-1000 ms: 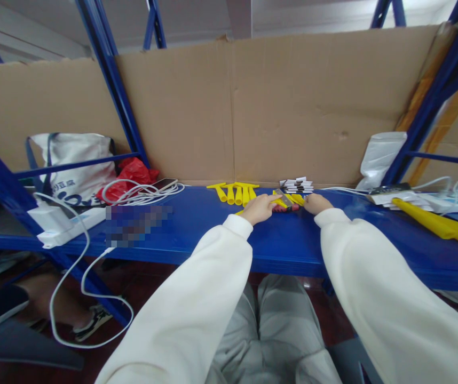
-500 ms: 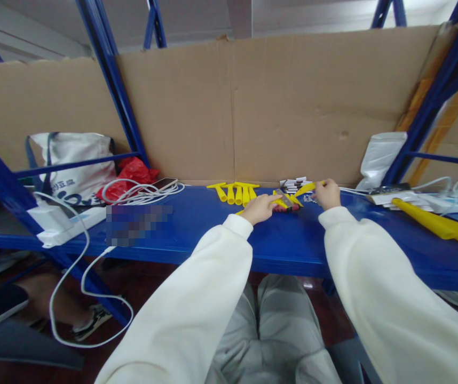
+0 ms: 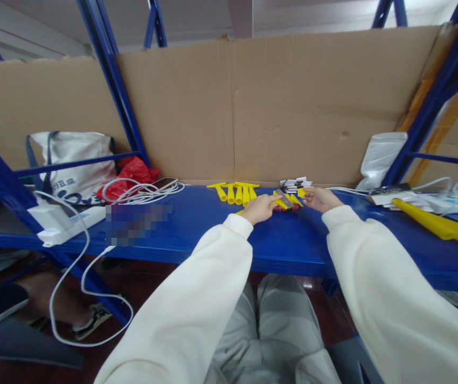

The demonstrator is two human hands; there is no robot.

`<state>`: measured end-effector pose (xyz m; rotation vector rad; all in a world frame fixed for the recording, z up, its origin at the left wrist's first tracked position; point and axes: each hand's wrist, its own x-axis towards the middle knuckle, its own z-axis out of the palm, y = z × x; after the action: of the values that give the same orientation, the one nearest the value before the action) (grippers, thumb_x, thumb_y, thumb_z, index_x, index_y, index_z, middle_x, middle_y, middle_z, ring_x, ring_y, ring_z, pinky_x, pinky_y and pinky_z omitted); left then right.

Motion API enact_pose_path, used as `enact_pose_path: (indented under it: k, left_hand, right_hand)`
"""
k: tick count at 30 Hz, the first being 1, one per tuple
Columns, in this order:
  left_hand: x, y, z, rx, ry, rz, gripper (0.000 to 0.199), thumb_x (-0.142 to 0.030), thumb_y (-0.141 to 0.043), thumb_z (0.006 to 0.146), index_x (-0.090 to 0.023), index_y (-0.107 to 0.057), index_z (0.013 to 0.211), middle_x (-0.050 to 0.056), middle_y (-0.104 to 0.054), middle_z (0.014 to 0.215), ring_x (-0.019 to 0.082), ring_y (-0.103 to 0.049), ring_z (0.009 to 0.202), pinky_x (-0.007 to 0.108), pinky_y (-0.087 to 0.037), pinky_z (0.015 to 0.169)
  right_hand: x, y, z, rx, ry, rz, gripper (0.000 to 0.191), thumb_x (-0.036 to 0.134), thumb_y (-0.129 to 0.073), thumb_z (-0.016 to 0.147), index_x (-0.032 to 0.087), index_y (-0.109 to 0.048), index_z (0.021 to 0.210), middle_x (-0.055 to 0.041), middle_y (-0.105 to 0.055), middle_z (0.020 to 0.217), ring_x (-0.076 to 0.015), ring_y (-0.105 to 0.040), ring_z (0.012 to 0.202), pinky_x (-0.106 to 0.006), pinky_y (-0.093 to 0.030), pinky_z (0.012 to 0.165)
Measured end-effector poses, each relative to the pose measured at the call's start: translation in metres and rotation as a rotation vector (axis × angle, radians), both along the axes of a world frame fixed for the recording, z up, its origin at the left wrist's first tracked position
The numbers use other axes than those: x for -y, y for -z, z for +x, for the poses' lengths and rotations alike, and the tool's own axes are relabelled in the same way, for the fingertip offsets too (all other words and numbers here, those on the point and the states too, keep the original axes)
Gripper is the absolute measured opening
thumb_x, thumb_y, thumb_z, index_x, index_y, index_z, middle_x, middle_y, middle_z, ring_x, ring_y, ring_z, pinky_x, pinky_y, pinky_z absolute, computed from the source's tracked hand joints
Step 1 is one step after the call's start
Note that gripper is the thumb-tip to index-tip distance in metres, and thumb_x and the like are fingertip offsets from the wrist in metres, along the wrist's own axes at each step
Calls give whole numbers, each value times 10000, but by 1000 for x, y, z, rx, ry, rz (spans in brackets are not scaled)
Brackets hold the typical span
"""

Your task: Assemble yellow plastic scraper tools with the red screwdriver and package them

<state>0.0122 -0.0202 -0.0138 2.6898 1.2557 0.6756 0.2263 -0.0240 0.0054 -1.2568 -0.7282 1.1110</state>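
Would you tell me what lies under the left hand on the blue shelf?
The left hand rests on loose yellow pieces and a red-handled tool on the blue shelf. The palm covers their near ends.

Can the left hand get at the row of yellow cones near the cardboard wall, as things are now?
Probably yes. The left hand rests on the blue shelf, and the yellow cones lie just beyond it, to its left. Only bare shelf shows between them, nothing blocking.
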Motion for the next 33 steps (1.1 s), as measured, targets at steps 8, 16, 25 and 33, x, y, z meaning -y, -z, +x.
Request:
enact_pose_path:
  k: [8, 16, 25, 33]
  left_hand:
    - [3, -3, 1, 6, -5, -40, 477, -261, -525, 997, -264, -569, 1472, 94, -670, 1400, 269, -626, 1287, 385, -488, 1073]
    - [6, -3, 2, 28, -21, -86, 595, -301, -612, 966, -230, -471, 1540, 134, -684, 1373, 295, -646, 1272, 412, -494, 1077]
    - [-2, 0, 3, 48, 8, -66, 641, -293, -646, 944, -184, -426, 1537, 155, -675, 1378, 283, -655, 1253, 410, -503, 1063]
    - [-1, 0, 4, 59, 23, -69, 636, -280, -637, 944, -168, -413, 1529, 159, -710, 1301, 279, -683, 1184, 391, -518, 1006]
  right_hand:
    - [-2, -1, -3, 24, -119, 119, 178, 54, -655, 869, 181, -624, 748, -12, -649, 635, -87, -558, 526, -171, -503, 509]
    - [2, 3, -10, 282, -117, 140, 156, 180, -863, 685, 172, -710, 716, -66, -768, 827, -169, -676, 801, -239, -509, 625]
    - [5, 5, -20, 380, -259, 189, 132, 116, -841, 641, 185, -751, 709, -64, -791, 911, -240, -724, 995, -362, -572, 937]
    - [0, 9, -20, 378, -264, 223, 150, 89, -844, 619, 174, -752, 702, -57, -772, 823, -219, -735, 889, -331, -615, 839]
